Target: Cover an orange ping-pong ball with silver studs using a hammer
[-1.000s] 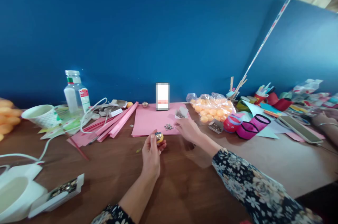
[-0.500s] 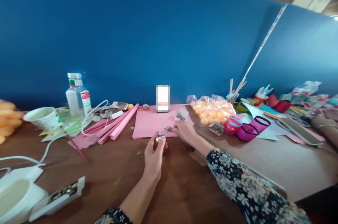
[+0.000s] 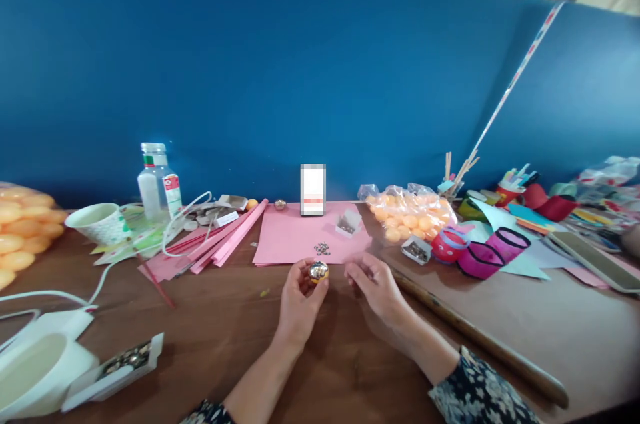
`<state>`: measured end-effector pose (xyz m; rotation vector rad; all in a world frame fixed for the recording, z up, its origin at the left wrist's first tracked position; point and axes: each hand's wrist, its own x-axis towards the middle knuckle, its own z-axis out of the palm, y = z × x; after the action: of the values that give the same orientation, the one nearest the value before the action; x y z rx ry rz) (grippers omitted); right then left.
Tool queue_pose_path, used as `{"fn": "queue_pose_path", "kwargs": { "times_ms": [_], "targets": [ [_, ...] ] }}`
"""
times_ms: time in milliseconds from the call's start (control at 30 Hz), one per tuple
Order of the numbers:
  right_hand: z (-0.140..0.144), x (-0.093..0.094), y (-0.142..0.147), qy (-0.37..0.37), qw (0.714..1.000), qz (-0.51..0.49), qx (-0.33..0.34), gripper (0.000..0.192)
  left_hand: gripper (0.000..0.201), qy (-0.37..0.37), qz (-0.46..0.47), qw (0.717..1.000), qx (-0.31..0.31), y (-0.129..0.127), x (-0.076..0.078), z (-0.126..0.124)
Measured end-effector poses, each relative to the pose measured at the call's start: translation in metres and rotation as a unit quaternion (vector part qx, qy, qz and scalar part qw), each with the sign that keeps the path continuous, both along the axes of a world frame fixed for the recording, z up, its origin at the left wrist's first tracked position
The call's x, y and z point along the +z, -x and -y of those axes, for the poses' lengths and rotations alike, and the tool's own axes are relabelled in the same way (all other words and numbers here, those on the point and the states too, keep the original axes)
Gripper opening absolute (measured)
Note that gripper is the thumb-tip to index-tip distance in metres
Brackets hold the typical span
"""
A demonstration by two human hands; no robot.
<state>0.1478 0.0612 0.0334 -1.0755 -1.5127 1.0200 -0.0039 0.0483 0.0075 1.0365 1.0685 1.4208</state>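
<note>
My left hand [image 3: 301,301] grips a small ball [image 3: 319,271] between thumb and fingers. Shiny metal tacks cover much of the ball, and a strip of orange shows along its lower side. To its right, apart from the ball, my right hand [image 3: 376,284] has thumb and fingertips pressed together; whatever they may hold is too small to make out. Just beyond both hands lie pink paper sheets [image 3: 280,237]. Loose metal tacks [image 3: 323,249] are scattered on them, and a small white box [image 3: 349,223] sits at their right side.
On the right are a bag of orange balls [image 3: 407,214], a tack box [image 3: 416,250], pink-purple felt pieces [image 3: 483,257] and a long wooden stick [image 3: 480,337]. Leftward stand a bottle [image 3: 157,184], a paper cup [image 3: 97,223], a white container [image 3: 45,371] and another tack box [image 3: 120,371].
My right hand has come back from the white box and loose tacks to beside the ball. My left hand still holds the ball, its shiny side turned more into view.
</note>
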Motion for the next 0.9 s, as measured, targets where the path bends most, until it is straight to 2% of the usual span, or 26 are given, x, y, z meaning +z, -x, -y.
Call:
{"fn": "queue_pose_path", "kwargs": {
  "times_ms": [133, 333, 467, 667, 900],
  "targets": [
    [-0.002, -0.008, -0.001, 0.05, 0.995, -0.088, -0.014, 0.021, 0.045, 0.019, 0.016, 1.0, -0.001, -0.001, 0.002, 0.001],
    [0.004, -0.008, 0.004, 0.098, 0.983, -0.156, 0.028, 0.021, 0.045, 0.041, 0.024, 0.999, -0.025, -0.005, 0.006, 0.005],
    [0.007, -0.009, 0.007, 0.104, 0.978, -0.174, 0.056, 0.018, 0.046, 0.043, 0.04, 0.997, -0.055, -0.006, 0.006, 0.006],
    [0.008, -0.011, 0.008, 0.125, 0.969, -0.201, 0.07, 0.013, 0.05, 0.041, 0.07, 0.995, -0.066, -0.008, 0.002, 0.006],
    [0.008, -0.01, 0.007, 0.102, 0.972, -0.194, 0.08, 0.013, 0.049, 0.04, 0.086, 0.994, -0.062, -0.008, 0.002, 0.007]
  ]
}}
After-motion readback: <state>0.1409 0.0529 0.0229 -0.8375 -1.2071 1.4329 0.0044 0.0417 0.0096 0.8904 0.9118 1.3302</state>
